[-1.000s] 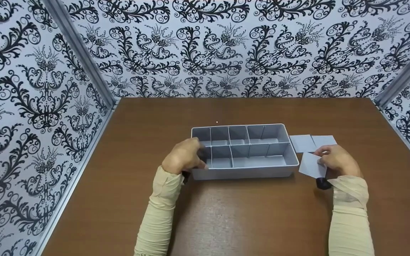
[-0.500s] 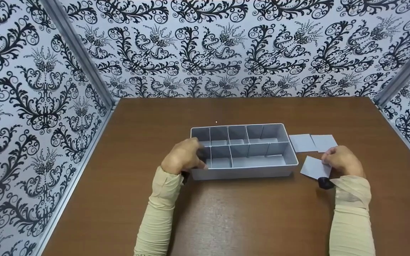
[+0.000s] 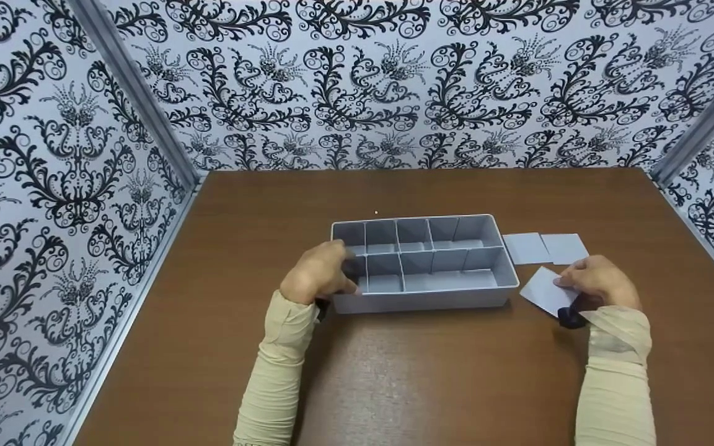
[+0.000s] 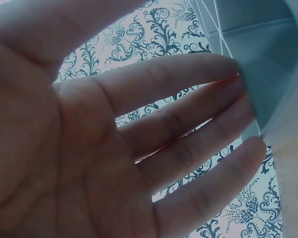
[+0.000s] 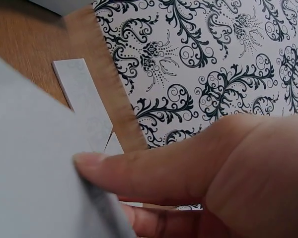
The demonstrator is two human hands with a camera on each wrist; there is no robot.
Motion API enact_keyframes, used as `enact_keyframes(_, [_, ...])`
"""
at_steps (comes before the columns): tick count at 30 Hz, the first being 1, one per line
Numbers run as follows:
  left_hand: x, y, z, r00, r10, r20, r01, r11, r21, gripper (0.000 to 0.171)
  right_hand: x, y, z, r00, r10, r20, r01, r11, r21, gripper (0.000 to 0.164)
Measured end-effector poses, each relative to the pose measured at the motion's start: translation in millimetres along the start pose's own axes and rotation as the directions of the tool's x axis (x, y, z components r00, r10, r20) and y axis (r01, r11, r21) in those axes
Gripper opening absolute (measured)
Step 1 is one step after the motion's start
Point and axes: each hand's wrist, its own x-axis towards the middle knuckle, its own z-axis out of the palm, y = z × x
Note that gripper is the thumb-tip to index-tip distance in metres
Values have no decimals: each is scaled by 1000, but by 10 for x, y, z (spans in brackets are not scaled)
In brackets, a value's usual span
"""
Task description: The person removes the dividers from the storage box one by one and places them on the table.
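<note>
At the left end of a grey box (image 3: pixel 450 300) with several compartments, my left hand (image 3: pixel 315 272) touches the wall. Its fingers (image 4: pixel 184 119) reach out nearly straight in the left wrist view, tips against the box. To the right of the box, my right hand (image 3: pixel 605 280) pinches a thin, pale grey square panel (image 3: pixel 542 292) at its right edge. The panel is tilted and apart from the box; in the right wrist view my thumb (image 5: pixel 134 171) lies on its face. The fingers behind the panel are partly hidden.
Two more pale square panels, one at left (image 3: pixel 527 248) and one at right (image 3: pixel 565 248), lie side by side on the brown table (image 3: pixel 431 378) just right of the box. Patterned walls (image 3: pixel 388 80) enclose the back and sides.
My right hand has moved slightly right and toward me, and the held panel has turned and tilted, uncovering more of the two lying panels. My left hand and the box stay put.
</note>
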Motion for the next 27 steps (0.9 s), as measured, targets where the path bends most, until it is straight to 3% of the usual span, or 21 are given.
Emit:
enact_keyframes(6, [-12, -1, -7, 1000, -5, -5, 5, 1000, -3, 63, 44, 7, -25, 998, 6, -65, -9, 998, -61, 23])
enact_keyframes(11, [-15, -1, -4, 1000, -6, 0, 6, 1000, -2, 64, 64, 3, -26, 998, 20, -57, -25, 995, -99, 29])
enact_keyframes(22, [-18, -12, 2, 1000, 14, -15, -14, 1000, -10, 60, 67, -3, -2, 995, 82, -53, -83, 996, -19, 32])
enact_keyframes(27, [-12, -14, 11, 999, 19, -30, -20, 999, -32, 56, 24, -73, -22, 996, 70, -54, -72, 997, -37, 37])
